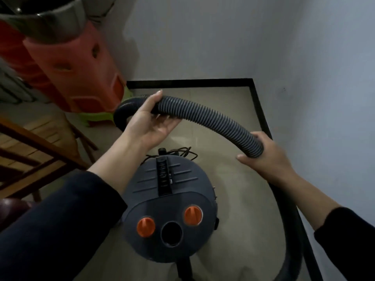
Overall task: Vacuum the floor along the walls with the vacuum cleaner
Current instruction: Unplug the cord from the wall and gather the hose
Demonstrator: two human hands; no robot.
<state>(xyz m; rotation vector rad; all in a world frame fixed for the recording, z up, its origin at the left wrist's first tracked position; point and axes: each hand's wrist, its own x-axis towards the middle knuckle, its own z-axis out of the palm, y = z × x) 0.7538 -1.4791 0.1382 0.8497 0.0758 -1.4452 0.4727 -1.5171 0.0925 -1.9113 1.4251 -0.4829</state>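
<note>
Grey hose point(205, 116) arcs from left hand point(150, 122) to right hand point(265, 157).

1. Two arms come in from the near edge, one at the left and one at the right, each in a long dark navy sleeve.
2. The left sleeve point(60, 230) fills the near-left corner. Its cloth is plain and matte, with soft folds and a loose, wide cuff.
3. The right sleeve point(349, 240) shows only at the near-right edge, in the same dark cloth, and ends in a plain cuff.
4. Both sleeves end short of the wrists, so the forearms beyond the cuffs are uncovered.
5. The left hand point(150, 122) is bare, and its thumbnail is short and rounded.
6. The right hand point(265, 155) is bare too, with a short-trimmed thumbnail.
</note>
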